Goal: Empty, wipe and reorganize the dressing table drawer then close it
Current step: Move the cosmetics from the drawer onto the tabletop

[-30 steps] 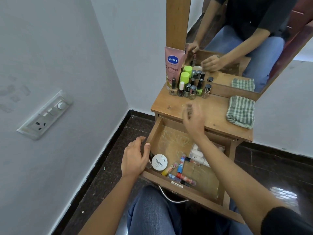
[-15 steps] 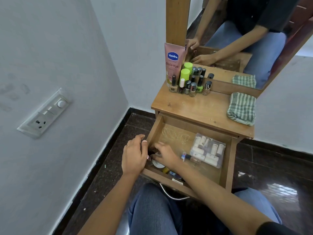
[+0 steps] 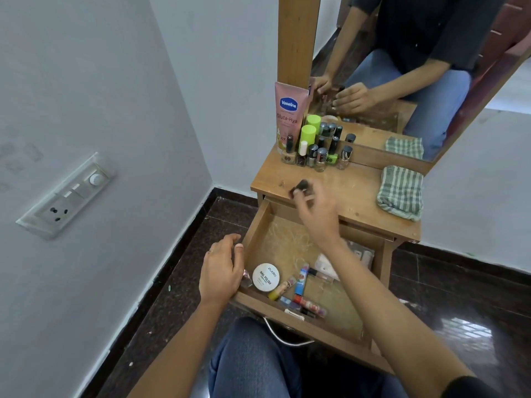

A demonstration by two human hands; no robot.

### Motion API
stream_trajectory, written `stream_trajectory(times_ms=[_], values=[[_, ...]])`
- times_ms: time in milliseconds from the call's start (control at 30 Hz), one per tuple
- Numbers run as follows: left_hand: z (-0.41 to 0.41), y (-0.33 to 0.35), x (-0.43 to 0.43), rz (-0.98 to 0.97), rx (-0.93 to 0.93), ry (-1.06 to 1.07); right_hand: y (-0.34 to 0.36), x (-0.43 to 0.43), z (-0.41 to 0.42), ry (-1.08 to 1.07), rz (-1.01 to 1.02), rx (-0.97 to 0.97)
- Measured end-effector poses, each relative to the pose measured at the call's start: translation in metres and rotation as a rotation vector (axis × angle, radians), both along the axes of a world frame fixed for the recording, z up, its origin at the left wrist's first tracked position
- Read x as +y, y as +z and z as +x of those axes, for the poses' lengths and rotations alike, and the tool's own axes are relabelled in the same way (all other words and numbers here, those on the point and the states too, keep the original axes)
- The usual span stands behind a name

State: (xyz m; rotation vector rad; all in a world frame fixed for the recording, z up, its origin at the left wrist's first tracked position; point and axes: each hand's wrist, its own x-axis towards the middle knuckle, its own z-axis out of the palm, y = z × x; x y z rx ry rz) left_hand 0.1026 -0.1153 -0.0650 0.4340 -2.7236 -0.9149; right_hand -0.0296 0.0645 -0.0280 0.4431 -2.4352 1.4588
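Over the table's front edge: my right hand (image 3: 314,209) is raised just above the wood, its fingertips pinching a small dark bottle (image 3: 300,186); blur hides the bottle's details
Left wall of the drawer: my left hand (image 3: 221,268) holds the drawer (image 3: 254,228) near its front corner, thumb over the rim, fingers curled on the outside
Drawer: pulled wide open under the table top (image 3: 353,191), with my right forearm crossing above it
Front left of the drawer floor: a round white tub (image 3: 265,277) marked NAIL POLISH lies flat; just right of it lie a yellow-ended stick (image 3: 283,288), a blue tube (image 3: 301,278) and a red stick (image 3: 309,304), close together
Right of the drawer floor: a clear pouch (image 3: 330,264), partly hidden by my arm
Back left of the table top: a pink Vaseline tube (image 3: 288,116) stands against the mirror post, a green-capped bottle (image 3: 308,136) beside it and a tight cluster of nail polish bottles (image 3: 316,156) in front
Right side of the table top: a folded green checked cloth (image 3: 400,192), well apart from the bottles
Wall to the left: a switch and socket plate (image 3: 67,196)
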Motion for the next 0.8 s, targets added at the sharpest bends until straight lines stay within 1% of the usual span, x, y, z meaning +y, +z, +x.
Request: stream_trajectory(times_ms=[67, 167, 300, 500, 800], values=[[0.000, 0.001, 0.000, 0.014, 0.000, 0.001, 0.011, 0.016, -0.026, -0.146, 0.022, 0.026], [0.001, 0.004, 0.001, 0.025, 0.002, -0.004, 0.013, 0.037, -0.051, -0.240, 0.070, -0.032], [0.001, 0.004, 0.001, 0.028, -0.004, -0.009, 0.002, 0.047, -0.067, -0.265, 0.135, -0.080], [0.001, 0.004, 0.001, 0.027, -0.026, -0.005, -0.009, 0.045, -0.075, -0.294, 0.136, -0.071], [0.001, 0.003, 0.001, 0.018, -0.016, -0.007, -0.004, 0.033, -0.082, -0.410, 0.026, -0.096]])
